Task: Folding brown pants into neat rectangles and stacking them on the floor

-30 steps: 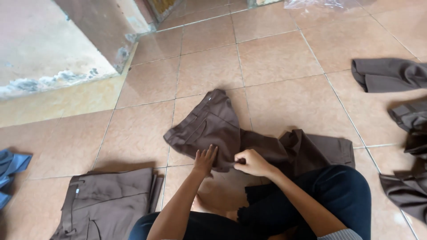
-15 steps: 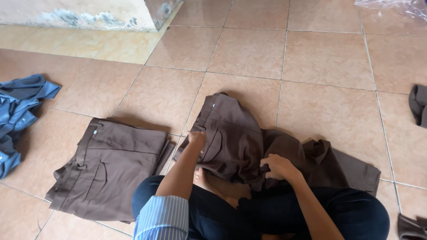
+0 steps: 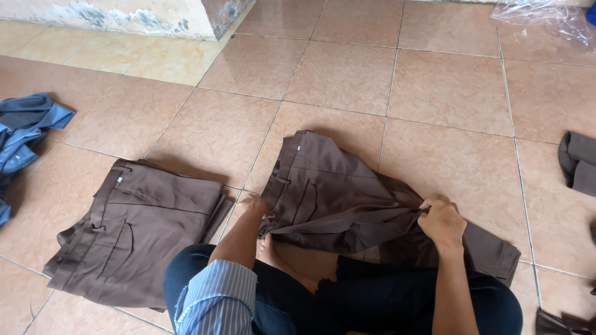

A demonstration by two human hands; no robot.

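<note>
Brown trousers (image 3: 347,198) lie on the tiled floor (image 3: 434,93) just ahead of the knees, long axis 10-to-4 o'clock, left hand (image 3: 256,205) pinching the waistband edge at 9, right hand (image 3: 442,222) fisted on bunched leg fabric at 3, both equally near.

Brown trousers (image 3: 347,198) are spread, partly folded and rumpled, on the tiled floor (image 3: 347,74), waistband up-left, just right of a folded stack of trousers (image 3: 136,229).
</note>
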